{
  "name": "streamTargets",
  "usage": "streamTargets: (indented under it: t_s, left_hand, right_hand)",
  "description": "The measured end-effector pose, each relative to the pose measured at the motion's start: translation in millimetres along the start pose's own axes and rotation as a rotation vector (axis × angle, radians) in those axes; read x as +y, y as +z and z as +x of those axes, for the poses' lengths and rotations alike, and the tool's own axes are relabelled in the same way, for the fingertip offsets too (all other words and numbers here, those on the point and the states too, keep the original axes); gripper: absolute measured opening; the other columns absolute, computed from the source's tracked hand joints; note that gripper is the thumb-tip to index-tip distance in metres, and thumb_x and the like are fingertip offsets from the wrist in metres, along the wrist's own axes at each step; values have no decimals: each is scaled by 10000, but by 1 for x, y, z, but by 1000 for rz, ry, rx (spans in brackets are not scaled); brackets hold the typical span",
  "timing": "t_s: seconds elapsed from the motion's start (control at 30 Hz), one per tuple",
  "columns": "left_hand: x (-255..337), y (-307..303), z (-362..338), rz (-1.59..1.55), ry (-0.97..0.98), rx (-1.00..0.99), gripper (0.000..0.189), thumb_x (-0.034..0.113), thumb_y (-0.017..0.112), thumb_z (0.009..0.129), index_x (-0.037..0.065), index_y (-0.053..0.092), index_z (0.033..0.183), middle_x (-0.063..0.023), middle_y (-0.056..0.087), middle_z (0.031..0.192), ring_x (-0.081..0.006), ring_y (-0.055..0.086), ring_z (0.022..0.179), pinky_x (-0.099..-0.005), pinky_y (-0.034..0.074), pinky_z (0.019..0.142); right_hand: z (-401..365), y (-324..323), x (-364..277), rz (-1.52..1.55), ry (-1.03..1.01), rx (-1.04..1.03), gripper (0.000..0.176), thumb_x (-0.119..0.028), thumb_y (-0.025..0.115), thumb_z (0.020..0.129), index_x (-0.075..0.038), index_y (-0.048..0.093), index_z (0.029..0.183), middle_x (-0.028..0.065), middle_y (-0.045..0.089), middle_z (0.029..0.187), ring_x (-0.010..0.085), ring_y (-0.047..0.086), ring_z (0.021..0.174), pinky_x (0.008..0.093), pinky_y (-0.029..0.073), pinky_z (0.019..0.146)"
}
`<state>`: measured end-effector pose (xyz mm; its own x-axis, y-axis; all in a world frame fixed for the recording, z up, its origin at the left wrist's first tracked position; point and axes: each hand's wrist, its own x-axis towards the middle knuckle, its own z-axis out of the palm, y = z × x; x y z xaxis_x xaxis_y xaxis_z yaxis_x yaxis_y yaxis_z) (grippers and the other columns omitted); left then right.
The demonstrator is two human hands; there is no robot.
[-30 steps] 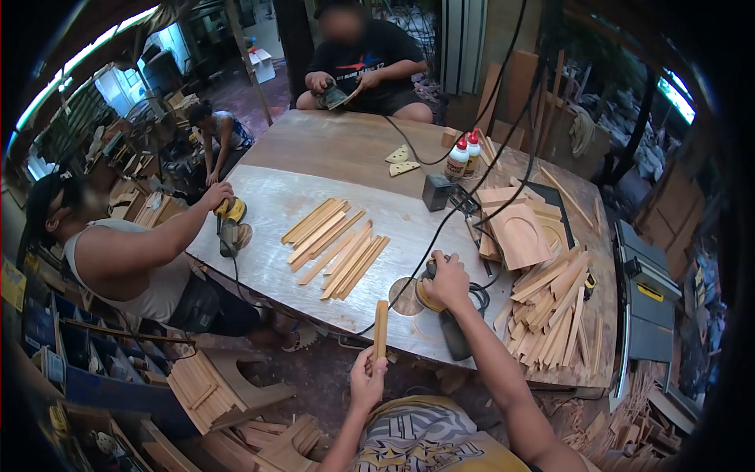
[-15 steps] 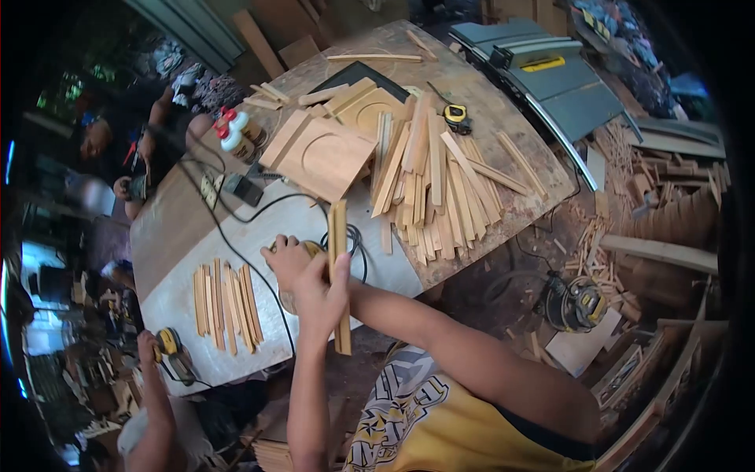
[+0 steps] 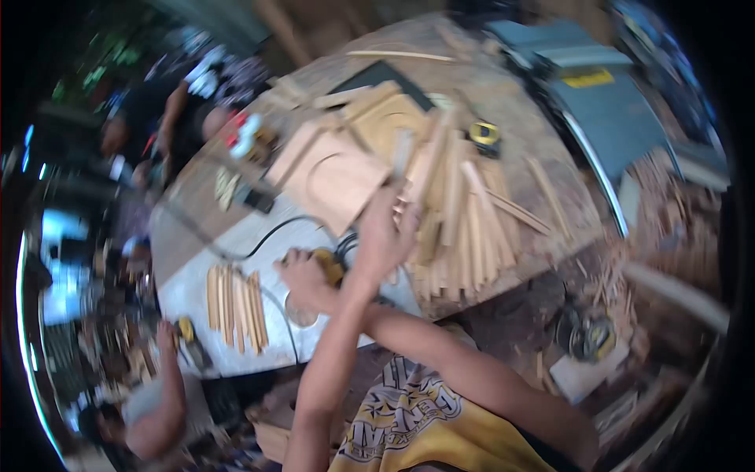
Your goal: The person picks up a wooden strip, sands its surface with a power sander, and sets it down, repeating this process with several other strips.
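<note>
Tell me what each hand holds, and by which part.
The right hand holds the sander, seemingly by its top; blur hides whether the left hand holds anything.

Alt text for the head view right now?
Bare left hand, blurred, is at a loose pile of pale wooden strips, its arm crossed over the right arm; bare right hand rests on a yellow power sander on a pale tabletop.
</note>
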<state>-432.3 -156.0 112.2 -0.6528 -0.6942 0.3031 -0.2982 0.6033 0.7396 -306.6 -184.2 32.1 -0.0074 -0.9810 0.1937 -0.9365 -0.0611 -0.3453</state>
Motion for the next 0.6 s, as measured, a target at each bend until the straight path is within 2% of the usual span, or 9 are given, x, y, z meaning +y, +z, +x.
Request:
streamTargets:
  t_s: [0.07,0.17,0.2,0.23,0.3,0.43,0.47,0.53,0.6]
  left_hand:
    - [19,-33,-50,-35,-52,135,242,88,674,928,-19,677,1144,-166,707,968,-229,690,854,-345,544,781]
    - [10,-95,-148,127,61,361,158,60,667,900,-41,709,1013,-133,718,842,-205,701,739,-316,548,718]
    - [-5,-119,-183,191,80,428,142,54,660,894,-46,713,979,-123,716,803,-196,698,694,-302,546,689]
    - [-30,-139,-217,274,-39,544,153,64,659,895,-60,714,965,-118,689,728,-182,680,628,-280,534,644]
    - [-85,-180,-259,261,-568,727,179,114,633,954,-31,725,1004,-124,667,709,-202,659,623,-296,511,612]
    - [-212,-232,-324,719,-643,579,180,158,687,877,17,717,984,-194,658,922,-371,646,884,-488,516,805]
    - [-228,-230,-327,703,-628,609,180,158,687,877,17,717,984,-194,658,922,-371,646,884,-488,516,805]
    - [-252,-220,-338,743,-698,390,198,181,704,850,30,699,977,-204,611,976,-400,593,967,-513,484,870]
    - [-283,-211,-349,819,-546,473,211,193,724,839,51,661,980,-163,562,965,-382,551,1004,-497,465,865]
  right_hand:
    - [7,26,0,-108,-21,64,198,-241,555,933,-180,648,1098,118,634,999,291,665,893,395,551,629]
    - [13,-9,2,104,-7,-154,621,-269,786,699,-151,570,1269,183,579,1153,382,662,960,438,582,743]
    - [14,-11,0,107,-1,-164,626,-271,782,710,-152,562,1283,194,566,1167,399,653,975,451,582,755]
    - [15,-12,-1,102,26,-167,630,-273,778,721,-154,553,1297,205,553,1181,416,644,991,463,583,767]
    - [17,-12,-5,104,25,-191,622,-279,768,735,-161,547,1305,215,545,1187,426,637,1002,476,578,774]
    - [20,-13,-14,84,66,-173,614,-254,771,749,-161,515,1299,223,522,1186,456,623,1015,498,582,779]
    - [20,-14,-18,90,80,-156,596,-248,761,760,-163,517,1297,227,521,1176,460,619,999,525,570,778]
    - [18,-6,-22,81,92,-73,592,-275,760,759,-165,522,1290,227,524,1159,457,621,979,536,560,757]
    - [18,0,-26,75,105,-36,604,-302,757,755,-173,526,1298,223,524,1151,453,624,967,540,550,745]
